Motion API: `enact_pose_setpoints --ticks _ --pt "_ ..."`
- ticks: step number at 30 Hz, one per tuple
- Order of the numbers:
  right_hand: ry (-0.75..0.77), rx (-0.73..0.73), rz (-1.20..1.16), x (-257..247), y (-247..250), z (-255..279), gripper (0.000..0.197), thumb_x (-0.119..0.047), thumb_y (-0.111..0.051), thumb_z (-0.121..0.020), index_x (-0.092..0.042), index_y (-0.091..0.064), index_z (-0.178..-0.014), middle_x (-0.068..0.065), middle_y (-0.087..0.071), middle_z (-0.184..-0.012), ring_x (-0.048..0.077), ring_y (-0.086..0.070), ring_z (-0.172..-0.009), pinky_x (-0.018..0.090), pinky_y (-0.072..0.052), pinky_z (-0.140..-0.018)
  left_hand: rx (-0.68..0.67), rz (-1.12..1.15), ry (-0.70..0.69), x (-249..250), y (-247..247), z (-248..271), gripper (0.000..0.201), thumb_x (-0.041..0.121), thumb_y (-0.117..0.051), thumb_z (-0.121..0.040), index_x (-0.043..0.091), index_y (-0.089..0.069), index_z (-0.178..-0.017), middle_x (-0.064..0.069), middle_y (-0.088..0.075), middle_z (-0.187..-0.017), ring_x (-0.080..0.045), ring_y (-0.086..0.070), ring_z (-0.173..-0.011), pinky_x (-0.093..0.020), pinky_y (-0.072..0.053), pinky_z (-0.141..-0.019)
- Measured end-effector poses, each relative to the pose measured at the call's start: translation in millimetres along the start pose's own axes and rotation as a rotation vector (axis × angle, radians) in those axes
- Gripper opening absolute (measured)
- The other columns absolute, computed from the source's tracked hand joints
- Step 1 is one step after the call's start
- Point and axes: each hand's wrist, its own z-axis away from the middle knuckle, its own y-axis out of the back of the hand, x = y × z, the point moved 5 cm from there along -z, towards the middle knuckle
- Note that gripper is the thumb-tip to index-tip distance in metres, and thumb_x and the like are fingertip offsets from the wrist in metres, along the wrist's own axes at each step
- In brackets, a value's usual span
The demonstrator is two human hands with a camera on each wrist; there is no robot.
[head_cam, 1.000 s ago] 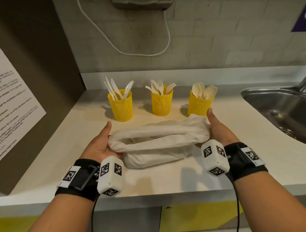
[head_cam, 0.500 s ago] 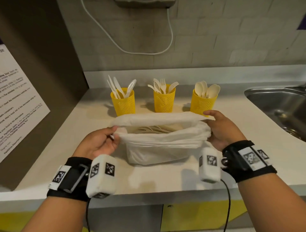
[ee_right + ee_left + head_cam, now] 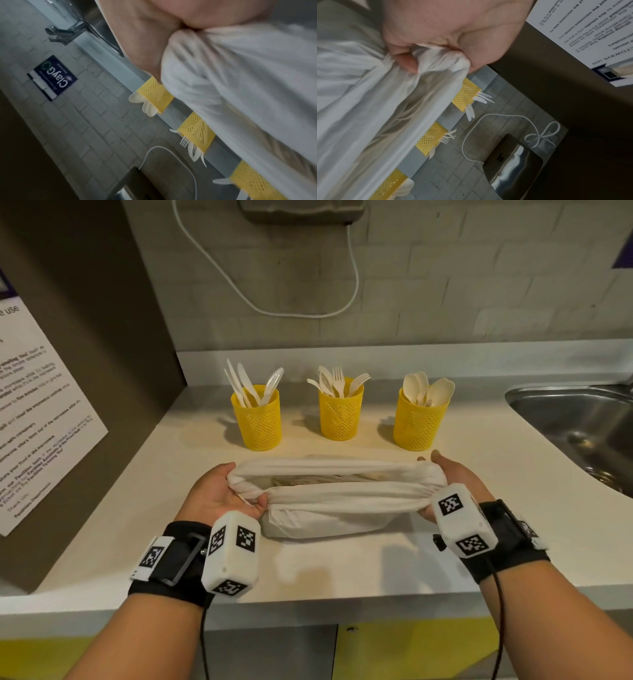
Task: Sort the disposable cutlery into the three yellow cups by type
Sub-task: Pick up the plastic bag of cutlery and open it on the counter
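Three yellow mesh cups stand in a row at the back of the counter: the left cup holds knives, the middle cup forks, the right cup spoons. In front of them lies a white plastic bag with its rim rolled down; pale cutlery shows through the narrow mouth. My left hand grips the bag's left end, and in the left wrist view the fingers pinch bunched plastic. My right hand grips the right end, with the bag against its palm.
A steel sink is set into the counter on the right. A brown panel with a printed notice closes off the left side. A white cable hangs on the tiled wall under a metal wall unit.
The bag's mouth opened half a second ago. My hands have since moved apart, stretching the rim into a long narrow slit. The cups have not moved.
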Motion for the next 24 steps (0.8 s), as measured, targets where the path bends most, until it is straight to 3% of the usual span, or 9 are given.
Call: enact_pose_setpoints --ticks 2,4,7,10,13,16,19,21,24 --pt "-0.026 -0.019 0.005 -2.4 -5.9 12.7 0.051 -0.057 -0.043 -0.089 -0.011 -0.061 -0.098 0.011 -0.066 -0.09 0.028 -0.067 -0.083 0.041 -0.055 -0.078 0.016 -0.033 -0.012 1.9 -0.4 1.2 0.026 0.034 -0.04 -0.094 0.012 -0.054 -0.089 -0.013 -0.06 -0.085 -0.025 -0.051 -0.069 -0.027 -0.036 -0.057" --pt "-0.014 -0.111 0.048 -6.5 -14.9 27.3 0.043 -0.043 -0.051 -0.09 -0.005 -0.069 -0.098 0.016 -0.071 -0.088 0.028 -0.07 -0.065 0.037 -0.058 -0.056 0.041 -0.066 -0.018 3.5 4.1 -0.3 0.03 0.037 -0.038 -0.096 0.013 -0.051 -0.082 -0.009 -0.059 -0.059 -0.019 -0.048 -0.043 -0.018 -0.035 -0.044" --pt "0.064 -0.164 0.146 -6.1 -16.4 19.6 0.047 0.002 -0.057 -0.084 -0.013 -0.044 -0.127 0.019 -0.057 -0.114 0.034 -0.063 -0.083 0.046 -0.058 -0.068 0.076 -0.15 -0.072 2.6 6.8 -1.9 0.041 0.051 -0.041 -0.093 0.015 -0.047 -0.075 -0.001 -0.047 -0.039 -0.01 -0.034 -0.027 -0.01 -0.024 -0.032" --pt "0.159 -0.132 0.169 -5.8 -21.5 20.4 0.051 0.017 -0.049 -0.081 -0.025 -0.039 -0.108 0.014 -0.051 -0.107 0.031 -0.058 -0.084 0.04 -0.057 -0.062 0.027 -0.208 -0.235 2.1 3.1 -2.9 0.04 0.059 -0.058 -0.078 0.019 -0.053 -0.074 0.003 -0.051 -0.046 -0.007 -0.033 -0.032 -0.014 -0.019 -0.033" --pt "0.195 -0.261 0.172 -4.9 -26.2 28.0 0.057 0.02 -0.052 -0.076 -0.025 -0.037 -0.108 0.016 -0.052 -0.11 0.034 -0.059 -0.092 0.046 -0.057 -0.07 -0.038 -0.306 -0.344 4.1 -0.8 0.7 0.027 0.033 -0.07 -0.074 0.012 -0.059 -0.086 -0.003 -0.056 -0.065 -0.008 -0.04 -0.04 -0.013 -0.023 -0.032" --pt "0.328 -0.126 0.853 -15.9 -23.2 25.1 0.042 0.007 -0.061 -0.072 -0.021 -0.053 -0.102 0.017 -0.059 -0.104 0.033 -0.06 -0.09 0.043 -0.054 -0.077 0.167 -0.604 -0.524 20.0 8.2 6.2 0.009 0.002 -0.053 -0.085 0.008 -0.054 -0.092 -0.013 -0.053 -0.087 -0.017 -0.046 -0.056 -0.017 -0.033 -0.037" --pt "0.5 0.227 1.38 -31.6 -20.3 20.1 0.027 -0.008 -0.053 -0.081 -0.013 -0.068 -0.102 0.016 -0.065 -0.101 0.033 -0.06 -0.095 0.032 -0.044 -0.076 0.43 -1.173 -0.71 36.0 13.9 15.9 0.019 0.011 -0.047 -0.083 0.011 -0.061 -0.096 -0.019 -0.045 -0.11 -0.031 -0.054 -0.078 -0.031 -0.05 -0.068" --pt "0.538 0.305 1.398 -33.0 -17.8 16.7 0.031 -0.014 -0.05 -0.086 -0.019 -0.069 -0.11 0.018 -0.064 -0.112 0.035 -0.059 -0.099 0.037 -0.047 -0.086 0.47 -1.432 -0.768 36.1 10.1 25.6 0.021 0.016 -0.045 -0.086 0.014 -0.061 -0.099 -0.018 -0.043 -0.108 -0.029 -0.048 -0.085 -0.034 -0.046 -0.082" --pt "0.504 0.253 0.93 -28.4 -17.3 19.0 0.036 0.003 -0.048 -0.086 -0.017 -0.067 -0.109 0.016 -0.063 -0.115 0.033 -0.061 -0.095 0.043 -0.052 -0.087 0.388 -1.463 -0.817 30.8 1.7 34.0 0.014 0.015 -0.045 -0.09 0.014 -0.055 -0.099 -0.015 -0.056 -0.095 -0.029 -0.055 -0.081 -0.036 -0.048 -0.072"
